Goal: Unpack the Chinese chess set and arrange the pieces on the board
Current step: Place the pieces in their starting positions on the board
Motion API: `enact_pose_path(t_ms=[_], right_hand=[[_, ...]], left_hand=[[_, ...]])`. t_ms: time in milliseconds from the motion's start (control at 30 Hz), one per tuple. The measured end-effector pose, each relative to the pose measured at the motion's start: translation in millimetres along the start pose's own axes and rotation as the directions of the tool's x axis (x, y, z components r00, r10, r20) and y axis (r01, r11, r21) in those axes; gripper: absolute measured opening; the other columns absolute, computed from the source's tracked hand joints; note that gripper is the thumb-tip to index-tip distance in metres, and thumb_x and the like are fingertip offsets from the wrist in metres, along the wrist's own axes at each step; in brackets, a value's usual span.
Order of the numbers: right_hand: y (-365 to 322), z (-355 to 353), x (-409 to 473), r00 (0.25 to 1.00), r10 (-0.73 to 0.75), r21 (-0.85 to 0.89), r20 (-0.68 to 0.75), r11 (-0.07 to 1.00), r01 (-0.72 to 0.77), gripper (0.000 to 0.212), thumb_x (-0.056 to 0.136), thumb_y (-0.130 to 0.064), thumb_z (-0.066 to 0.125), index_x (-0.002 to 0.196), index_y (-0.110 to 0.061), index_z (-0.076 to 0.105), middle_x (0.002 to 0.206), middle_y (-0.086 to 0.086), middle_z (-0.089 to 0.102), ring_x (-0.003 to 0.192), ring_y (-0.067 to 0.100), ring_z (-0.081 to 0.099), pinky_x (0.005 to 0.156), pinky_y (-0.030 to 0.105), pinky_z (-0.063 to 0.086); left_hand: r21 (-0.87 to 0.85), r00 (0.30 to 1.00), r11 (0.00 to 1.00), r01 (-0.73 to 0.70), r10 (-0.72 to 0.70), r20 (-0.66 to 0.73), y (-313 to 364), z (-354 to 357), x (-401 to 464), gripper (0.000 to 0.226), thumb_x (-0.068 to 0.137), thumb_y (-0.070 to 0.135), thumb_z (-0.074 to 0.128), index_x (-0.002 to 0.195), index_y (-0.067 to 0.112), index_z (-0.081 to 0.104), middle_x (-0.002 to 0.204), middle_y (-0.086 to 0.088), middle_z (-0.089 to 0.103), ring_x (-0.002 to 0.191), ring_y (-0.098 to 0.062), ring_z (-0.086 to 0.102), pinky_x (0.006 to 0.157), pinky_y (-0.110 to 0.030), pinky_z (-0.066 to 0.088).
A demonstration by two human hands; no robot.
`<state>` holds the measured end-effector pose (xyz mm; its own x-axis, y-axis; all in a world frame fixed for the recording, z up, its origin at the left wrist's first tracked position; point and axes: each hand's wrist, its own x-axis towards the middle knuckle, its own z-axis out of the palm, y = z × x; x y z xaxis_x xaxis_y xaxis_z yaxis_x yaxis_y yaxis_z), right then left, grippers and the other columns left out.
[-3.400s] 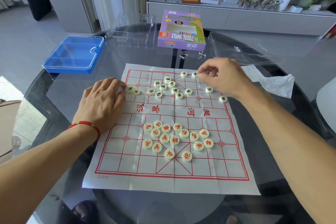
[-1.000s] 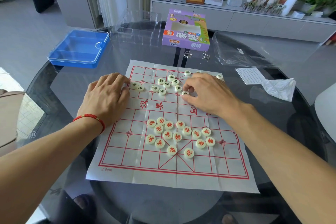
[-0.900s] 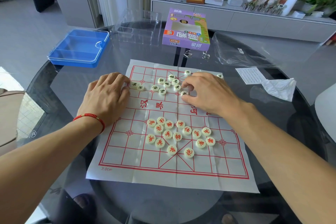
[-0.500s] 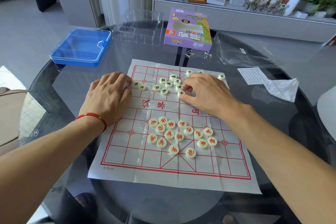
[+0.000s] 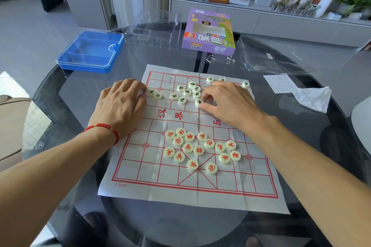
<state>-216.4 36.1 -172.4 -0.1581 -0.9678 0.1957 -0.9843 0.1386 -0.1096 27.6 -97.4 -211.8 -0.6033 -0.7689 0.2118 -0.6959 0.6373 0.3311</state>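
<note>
Shifted since earlier: right hand (image 5: pixel 230 104) off far edge, now mid-board, thumb and forefinger pinching black-character piece (image 5: pixel 199 102) on paper board (image 5: pixel 140 176). Left hand (image 5: pixel 122 106) flat, fingers relaxed, pinning left edge. Step, judged: setting black pawns. Next: seat on intersection. Red-character pieces (image 5: pixel 198 150) clustered, unsorted.

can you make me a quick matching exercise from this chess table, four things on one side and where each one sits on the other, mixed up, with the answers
Things:
1. blue tray
2. purple box
3. red-lettered pieces
4. black-lettered piece

Places:
A. pinched by the right hand on the board
B. clustered on the near half of the board
C. far left of the glass table
D. beyond the board's far edge, near the middle

Pairs: 1-C, 2-D, 3-B, 4-A
</note>
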Motion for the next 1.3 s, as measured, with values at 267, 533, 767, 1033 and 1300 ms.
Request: enact_pose_path(t_ms=[267,533,767,1033,1300], right_hand=[[-6.9,-2.8,1.9,0.997,-0.034,0.052,-0.071,0.998,0.038,0.027,0.093,-0.048,0.067,0.102,-0.022,0.071,0.1,-0.005,0.064,0.094,0.017,0.063,0.077,0.033,0.05],[-34.8,8.5,19.7,0.992,-0.118,0.041,-0.04,0.992,0.119,0.025,0.097,-0.038,0.066,0.118,-0.025,0.071,0.105,-0.006,0.057,0.102,0.018,0.059,0.074,0.032,0.046],[-15.9,-11.8,23.6,0.997,0.034,0.092,-0.065,0.995,-0.028,0.017,0.089,-0.039,0.072,0.096,-0.023,0.071,0.099,-0.005,0.06,0.093,0.018,0.062,0.079,0.039,0.054],[76.8,-23.9,35.4,0.866,0.497,0.02,-0.057,0.868,-0.496,0.025,0.084,-0.042,0.079,0.076,-0.018,0.078,0.093,0.005,0.076,0.094,0.031,0.068,0.067,0.035,0.046],[80.2,-17.5,37.9,0.879,0.472,-0.013,-0.07,0.881,-0.474,0.035,0.091,-0.047,0.071,0.078,-0.015,0.073,0.085,0.006,0.071,0.082,0.029,0.063,0.067,0.036,0.048]], left_hand=[[-0.004,1.0,1.0,0.004,-0.004,0.004,1.2,-0.7,0.0,0.053,0.097,0.05,0.016,0.131,0.028,0.052,0.145,0.003,0.05,0.138,-0.024,0.041,0.116,-0.049,0.027],[-0.003,1.0,1.0,0.006,-0.006,0.003,1.1,0.1,-0.6,0.051,0.098,0.048,0.017,0.13,0.028,0.052,0.144,0.004,0.05,0.137,-0.022,0.041,0.117,-0.047,0.027],[-0.006,1.0,1.0,0.002,-0.002,-0.002,0.3,0.1,-0.4,0.051,0.098,0.047,0.018,0.13,0.028,0.052,0.144,0.003,0.05,0.137,-0.022,0.041,0.116,-0.047,0.027],[-0.005,1.0,1.0,-0.004,0.004,-0.009,0.6,-0.4,-0.6,0.05,0.099,0.048,0.018,0.13,0.029,0.052,0.143,0.004,0.05,0.137,-0.022,0.04,0.116,-0.046,0.026],[0.001,1.0,1.0,-0.002,0.002,-0.004,0.0,0.1,0.0,0.051,0.098,0.049,0.017,0.13,0.03,0.052,0.144,0.004,0.05,0.137,-0.021,0.04,0.117,-0.046,0.026]])
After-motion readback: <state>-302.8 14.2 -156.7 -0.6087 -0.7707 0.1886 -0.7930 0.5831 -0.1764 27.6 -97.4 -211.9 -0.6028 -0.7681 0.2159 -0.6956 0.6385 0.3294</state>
